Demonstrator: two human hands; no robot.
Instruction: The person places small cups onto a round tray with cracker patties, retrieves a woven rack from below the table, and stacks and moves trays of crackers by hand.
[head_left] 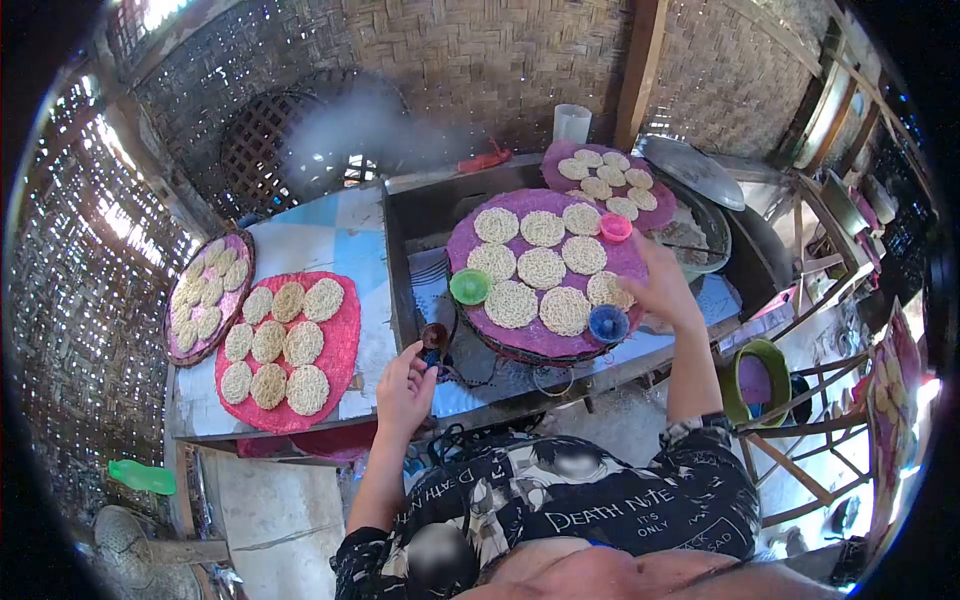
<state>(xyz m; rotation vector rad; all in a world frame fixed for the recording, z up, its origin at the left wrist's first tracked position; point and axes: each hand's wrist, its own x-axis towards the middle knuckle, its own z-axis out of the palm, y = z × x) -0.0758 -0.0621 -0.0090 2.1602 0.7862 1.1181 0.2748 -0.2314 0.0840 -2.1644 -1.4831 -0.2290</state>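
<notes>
My left hand [405,390] is in front of the counter, its fingertips closed at the side of a small dark brown cup [434,337]. My right hand [668,287] reaches over the right rim of a round purple tray [465,240], fingers spread, thumb beside a noodle disc [606,289]. Several pale, coiled noodle discs lie on that tray. Around its edge sit a pink cup [615,227], a green cup [470,286] and a blue cup [608,324]. What lies under my right fingers is partly hidden.
On the left counter, a pink sheet [338,375] and a woven tray [180,345] bear more discs. Behind stands another purple tray [655,212], beside a large basin [715,262] and metal lid [693,172]. A green bucket [735,400] is at right; steam drifts near the wall.
</notes>
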